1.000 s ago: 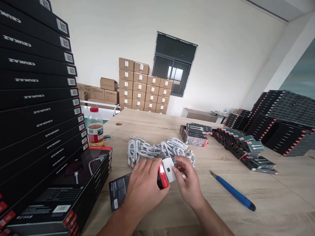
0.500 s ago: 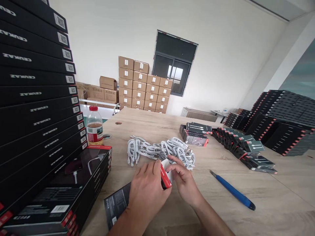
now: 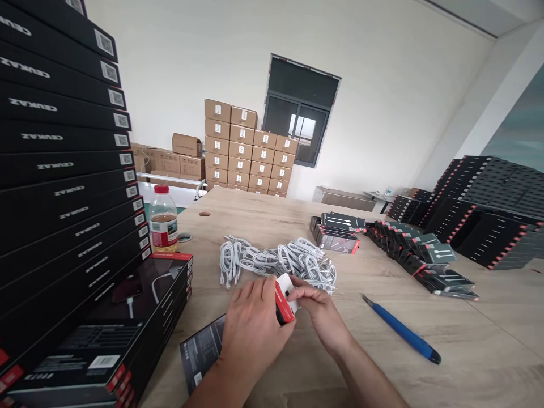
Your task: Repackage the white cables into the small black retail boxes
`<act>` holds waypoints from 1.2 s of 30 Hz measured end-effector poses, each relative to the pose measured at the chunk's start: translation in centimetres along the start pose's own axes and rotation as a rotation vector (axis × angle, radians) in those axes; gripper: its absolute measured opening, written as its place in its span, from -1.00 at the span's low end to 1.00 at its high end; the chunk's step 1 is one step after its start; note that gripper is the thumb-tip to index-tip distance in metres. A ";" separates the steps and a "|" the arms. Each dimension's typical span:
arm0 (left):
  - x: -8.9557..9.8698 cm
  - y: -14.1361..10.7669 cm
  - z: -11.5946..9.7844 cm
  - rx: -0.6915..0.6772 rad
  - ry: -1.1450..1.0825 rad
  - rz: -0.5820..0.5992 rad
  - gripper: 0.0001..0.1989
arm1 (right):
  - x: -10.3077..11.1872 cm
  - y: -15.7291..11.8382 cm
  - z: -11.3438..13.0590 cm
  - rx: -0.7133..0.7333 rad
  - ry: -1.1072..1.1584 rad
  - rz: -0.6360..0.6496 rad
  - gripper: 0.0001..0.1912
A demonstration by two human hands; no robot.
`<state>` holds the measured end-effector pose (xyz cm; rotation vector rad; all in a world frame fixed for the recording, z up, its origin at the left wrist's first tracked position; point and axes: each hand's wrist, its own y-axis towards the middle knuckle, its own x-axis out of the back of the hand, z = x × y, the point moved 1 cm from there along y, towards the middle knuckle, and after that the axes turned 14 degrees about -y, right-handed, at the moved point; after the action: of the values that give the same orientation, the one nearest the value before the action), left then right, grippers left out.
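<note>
My left hand (image 3: 255, 323) is wrapped round a small black and red cable box (image 3: 284, 301) above the table. A white flap (image 3: 285, 283) with a dark hole shows at the box's open end. Fingers of my right hand (image 3: 318, 309) are closed on that flap, the thumb near the hole. Under my left forearm lies a black printed package (image 3: 203, 347), partly hidden by the arm. Just beyond both hands, a pile of coiled white cables (image 3: 276, 258) rests on the table.
A blue-handled knife (image 3: 402, 331) lies at the right. Tall stacked black boxes (image 3: 63, 170) stand at the left, with a red-capped bottle (image 3: 162, 221) beside them. Small packages (image 3: 340, 232) and a loose row of black boxes (image 3: 420, 255) sit farther right.
My right fingers have drawn in against the white flap, and the thumb has come onto it. The box has shifted slightly to the left in my left hand.
</note>
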<state>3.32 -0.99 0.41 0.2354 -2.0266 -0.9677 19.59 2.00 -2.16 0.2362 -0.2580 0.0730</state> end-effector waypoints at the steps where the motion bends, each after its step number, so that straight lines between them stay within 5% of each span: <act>1: 0.0 0.0 0.1 0.002 0.009 -0.003 -0.61 | 0.0 -0.1 0.0 0.016 -0.042 -0.016 -0.84; 11: -0.4 0.0 1.0 0.008 0.100 -0.002 -0.56 | -1.8 -1.1 0.2 0.134 -0.295 -0.073 -0.72; 19: -0.3 0.0 0.3 0.039 0.044 0.059 -0.53 | -1.8 -1.1 1.4 -0.039 0.042 0.049 -0.84; 27: 0.5 -0.3 -0.5 0.172 -0.105 0.251 -0.33 | 2.4 1.0 -0.2 -0.152 0.423 -0.242 -0.68; 32: 1.0 -0.4 -0.2 0.269 -0.129 0.387 -0.36 | 5.2 1.7 -1.1 -0.061 0.090 -0.429 -0.56; 36: 1.2 -0.2 0.0 0.291 -0.116 0.414 -0.36 | 5.4 0.9 -0.3 0.217 -0.369 -0.340 -0.68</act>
<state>2.56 -1.72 1.04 -0.0886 -2.2021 -0.4377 24.76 3.21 -0.86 0.5073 -0.5742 -0.2833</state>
